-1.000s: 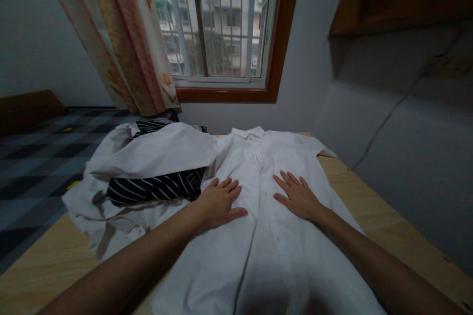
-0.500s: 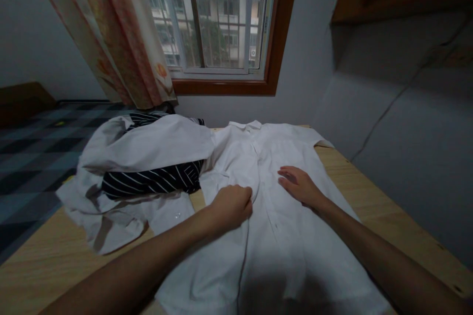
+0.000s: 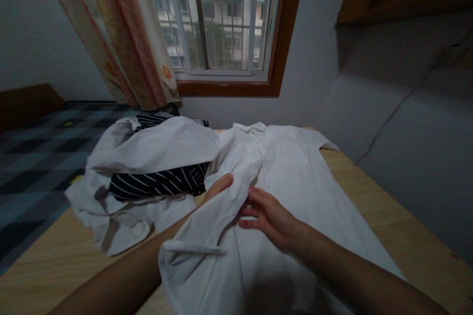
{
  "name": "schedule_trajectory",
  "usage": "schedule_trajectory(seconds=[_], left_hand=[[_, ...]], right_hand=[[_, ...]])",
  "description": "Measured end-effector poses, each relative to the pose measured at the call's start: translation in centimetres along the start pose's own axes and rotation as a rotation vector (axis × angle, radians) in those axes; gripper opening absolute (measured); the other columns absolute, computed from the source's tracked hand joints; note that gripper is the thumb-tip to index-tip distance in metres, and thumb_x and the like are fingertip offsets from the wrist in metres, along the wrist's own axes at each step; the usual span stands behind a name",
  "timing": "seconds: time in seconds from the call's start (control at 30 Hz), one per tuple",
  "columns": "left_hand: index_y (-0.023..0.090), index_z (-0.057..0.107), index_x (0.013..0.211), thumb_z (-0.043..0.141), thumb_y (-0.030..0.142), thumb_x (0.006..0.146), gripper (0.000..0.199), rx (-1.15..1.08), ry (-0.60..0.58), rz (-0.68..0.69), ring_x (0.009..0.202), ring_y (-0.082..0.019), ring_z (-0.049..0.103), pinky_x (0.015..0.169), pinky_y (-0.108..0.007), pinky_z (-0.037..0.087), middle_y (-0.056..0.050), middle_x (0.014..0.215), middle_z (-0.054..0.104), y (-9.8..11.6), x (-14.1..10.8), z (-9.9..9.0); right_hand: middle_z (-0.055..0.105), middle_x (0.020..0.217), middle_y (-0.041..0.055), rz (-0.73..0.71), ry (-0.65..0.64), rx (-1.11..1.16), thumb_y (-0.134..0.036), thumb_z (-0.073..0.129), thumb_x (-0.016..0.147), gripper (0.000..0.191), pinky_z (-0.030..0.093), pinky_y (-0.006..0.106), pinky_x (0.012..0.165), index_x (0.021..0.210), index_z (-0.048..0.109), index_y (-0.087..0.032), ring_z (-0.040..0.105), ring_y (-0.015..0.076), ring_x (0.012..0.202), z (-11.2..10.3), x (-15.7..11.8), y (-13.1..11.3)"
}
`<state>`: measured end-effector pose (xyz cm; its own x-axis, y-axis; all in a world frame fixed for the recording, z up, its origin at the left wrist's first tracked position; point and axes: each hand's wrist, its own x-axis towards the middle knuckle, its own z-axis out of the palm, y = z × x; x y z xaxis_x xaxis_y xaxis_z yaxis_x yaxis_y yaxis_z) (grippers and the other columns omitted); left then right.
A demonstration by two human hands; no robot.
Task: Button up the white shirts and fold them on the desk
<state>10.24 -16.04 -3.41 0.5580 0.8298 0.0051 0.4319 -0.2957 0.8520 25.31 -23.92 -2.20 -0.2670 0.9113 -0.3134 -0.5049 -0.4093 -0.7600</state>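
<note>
A white shirt (image 3: 303, 182) lies spread on the wooden table, its collar toward the window. Its left front edge is lifted and folds over my left hand (image 3: 220, 185), whose thumb shows while the other fingers are hidden under the cloth. At the lifted edge, my right hand (image 3: 268, 214) has its thumb and index finger near the cloth, the other fingers apart and bent; whether it pinches the edge is hard to tell.
Left of the shirt lies a heap of white cloth (image 3: 158, 145) with a black striped piece (image 3: 158, 183). The wooden table (image 3: 365, 182) meets a wall at right. A checked bed (image 3: 33, 157) stands at far left, beneath a curtain (image 3: 129, 34).
The shirt's left front edge has been lifted over my left hand, which was closed on top of it. My right hand has moved left and nearer to that edge. The view has shifted slightly.
</note>
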Motion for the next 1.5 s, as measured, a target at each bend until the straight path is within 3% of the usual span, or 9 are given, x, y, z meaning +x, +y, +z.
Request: schedule_trajectory(seconds=[0.13, 0.4, 0.57, 0.73, 0.9, 1.07, 1.2, 1.33, 1.5], left_hand=[[0.015, 0.058, 0.107, -0.004, 0.044, 0.099, 0.069, -0.078, -0.132, 0.161, 0.102, -0.022, 0.062, 0.091, -0.041, 0.048, -0.013, 0.109, 0.066, 1.0, -2.0, 1.7], [0.017, 0.055, 0.122, 0.059, 0.061, 0.08, 0.061, 0.669, -0.184, 0.324, 0.113, -0.031, 0.052, 0.098, -0.048, 0.039, -0.015, 0.123, 0.058, 2.6, -7.9, -0.1], [0.016, 0.06, 0.09, 0.052, 0.056, 0.084, 0.042, 0.861, -0.049, -0.195, 0.081, -0.029, 0.061, 0.075, -0.042, 0.046, -0.012, 0.089, 0.065, 2.7, -9.8, 0.2], [0.018, 0.054, 0.068, 0.04, 0.032, 0.089, 0.029, 0.704, -0.135, -0.184, 0.067, -0.021, 0.057, 0.064, -0.032, 0.04, -0.005, 0.068, 0.06, 3.2, -10.4, 1.0], [0.019, 0.032, 0.055, 0.036, 0.043, 0.09, 0.042, 0.228, 0.267, -0.228, 0.052, -0.012, 0.039, 0.05, -0.023, 0.03, 0.003, 0.054, 0.037, 3.6, -12.1, -0.7], [0.018, 0.049, 0.064, 0.036, 0.043, 0.093, 0.04, 0.17, -0.058, 0.037, 0.064, -0.014, 0.05, 0.062, -0.024, 0.042, 0.0, 0.065, 0.052, 5.0, -14.2, -2.0], [0.023, 0.061, 0.103, 0.052, 0.04, 0.089, 0.024, 0.403, -0.327, 0.228, 0.097, -0.02, 0.057, 0.09, -0.033, 0.044, -0.005, 0.105, 0.064, 6.1, -14.6, -1.9], [0.022, 0.056, 0.121, 0.065, 0.054, 0.075, 0.056, 0.634, -0.337, 0.332, 0.11, -0.029, 0.055, 0.097, -0.042, 0.042, -0.01, 0.123, 0.062, 6.1, -15.4, -1.8], [0.021, 0.06, 0.09, 0.051, 0.041, 0.086, 0.022, 0.729, -0.153, 0.479, 0.084, -0.022, 0.061, 0.079, -0.036, 0.049, -0.006, 0.09, 0.069, 4.4, -16.9, -0.9]], right_hand=[[0.066, 0.093, 0.0021, 0.006, 0.08, 0.009, -0.039, 0.076, 0.07, 0.055, 0.05, 0.027, 0.058, 0.116, 0.051, -0.022, 0.064, 0.0153, 0.071, 0.4, -3.0, 2.2], [0.071, 0.089, 0.006, -0.028, 0.159, -0.093, -0.035, 0.087, 0.055, 0.115, 0.052, 0.038, 0.07, 0.146, 0.017, -0.025, 0.068, 0.0241, 0.071, -5.3, -10.1, 1.0], [0.064, 0.081, 0.0021, -0.076, 0.236, -0.332, -0.046, 0.083, 0.062, 0.099, 0.047, 0.03, 0.065, 0.144, 0.03, -0.029, 0.063, 0.0202, 0.07, -6.8, -11.6, 0.0], [0.055, 0.075, -0.0012, -0.183, 0.36, -0.451, -0.051, 0.079, 0.063, 0.075, 0.042, 0.023, 0.061, 0.128, 0.052, -0.025, 0.055, 0.0148, 0.068, -8.4, -10.5, 2.0], [0.041, 0.06, -0.008, -0.223, 0.34, -0.374, -0.046, 0.073, 0.072, 0.051, 0.022, 0.017, 0.041, 0.113, 0.055, -0.023, 0.029, 0.006, 0.044, -9.8, -10.3, 3.4], [0.048, 0.061, -0.0044, -0.264, 0.211, -0.619, -0.048, 0.064, 0.08, 0.034, 0.034, 0.019, 0.044, 0.097, 0.057, -0.019, 0.042, 0.0089, 0.049, -9.9, -10.5, 4.1], [0.065, 0.092, 0.0058, -0.75, -0.003, -1.248, -0.046, 0.063, 0.084, 0.037, 0.048, 0.025, 0.059, 0.114, 0.059, -0.024, 0.059, 0.0164, 0.07, -9.2, -10.5, 5.2], [0.067, 0.096, 0.0049, -1.215, -0.148, -1.719, -0.034, 0.059, 0.09, 0.018, 0.048, 0.027, 0.069, 0.105, 0.061, -0.025, 0.061, 0.0174, 0.079, -8.1, -9.9, 6.4], [0.058, 0.066, 0.0003, -1.111, -0.154, -1.599, -0.021, 0.04, 0.098, 0.022, 0.042, 0.022, 0.053, 0.082, 0.055, -0.021, 0.054, 0.0122, 0.058, -7.3, -9.3, 6.0]])
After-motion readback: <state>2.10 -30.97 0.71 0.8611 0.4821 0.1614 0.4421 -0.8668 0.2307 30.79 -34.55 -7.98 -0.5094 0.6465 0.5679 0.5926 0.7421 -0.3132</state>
